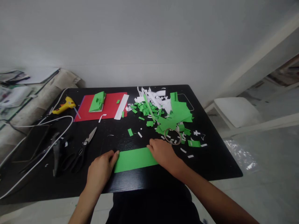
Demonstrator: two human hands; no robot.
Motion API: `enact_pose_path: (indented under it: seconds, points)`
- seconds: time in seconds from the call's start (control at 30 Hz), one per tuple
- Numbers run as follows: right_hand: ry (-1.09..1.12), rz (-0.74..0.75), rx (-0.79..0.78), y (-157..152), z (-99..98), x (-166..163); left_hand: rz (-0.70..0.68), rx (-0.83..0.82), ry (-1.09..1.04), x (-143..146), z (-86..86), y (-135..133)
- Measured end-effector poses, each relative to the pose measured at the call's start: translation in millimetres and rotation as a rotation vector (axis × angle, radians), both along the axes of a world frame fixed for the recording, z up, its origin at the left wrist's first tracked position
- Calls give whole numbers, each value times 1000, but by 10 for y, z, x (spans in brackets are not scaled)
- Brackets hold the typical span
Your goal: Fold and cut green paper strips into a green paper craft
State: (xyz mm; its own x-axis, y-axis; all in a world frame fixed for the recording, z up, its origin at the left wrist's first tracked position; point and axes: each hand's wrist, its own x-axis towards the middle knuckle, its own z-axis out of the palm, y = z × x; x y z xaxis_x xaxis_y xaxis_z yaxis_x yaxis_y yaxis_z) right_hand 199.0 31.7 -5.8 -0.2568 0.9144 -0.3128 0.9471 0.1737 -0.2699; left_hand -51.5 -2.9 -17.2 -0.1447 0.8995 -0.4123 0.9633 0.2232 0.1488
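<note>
A wide strip of green paper (135, 160) lies near the front edge of the black table. My left hand (101, 166) closes on its left end, thumb along the upper corner. At the other end my right hand (164, 156) grips the paper with bent fingers, hiding that end. Just beyond my right hand rests a ring-shaped coil (173, 137), perhaps tape, among green and white scraps. Black-handled scissors (81, 151) lie left of my left hand, blades pointing away and partly apart.
A heap of green paper pieces (178, 112) and white scraps (154, 96) covers the back right. On a red sheet (109, 105) sits a folded green paper stack (97, 102). A yellow glue gun (65, 105) and white cables (56, 141) occupy the left. A white stool (235, 110) stands right.
</note>
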Motion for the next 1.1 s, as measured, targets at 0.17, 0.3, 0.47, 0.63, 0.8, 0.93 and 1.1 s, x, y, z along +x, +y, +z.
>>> enact_pose_path:
  seconds: [0.17,0.3,0.47,0.63,0.8,0.93,1.1]
  points:
    - [-37,-91,9,-21,19,345,-6,-17,7,-11,-3,0]
    - [-41,-126,22,-39,2,457,8,-36,4,2,7,5]
    - [-17,-131,45,-56,1,424,12,-20,-16,-18,-5,8]
    - [145,-29,128,-146,-50,248,-4,13,-54,-18,27,25]
    - [261,6,132,-231,-180,69,-144,130,-159,375,62,59]
    - [283,0,107,-225,-202,47,-269,107,-178,810,29,121]
    - [296,-4,73,-209,-192,70,-278,66,-79,1000,-2,224]
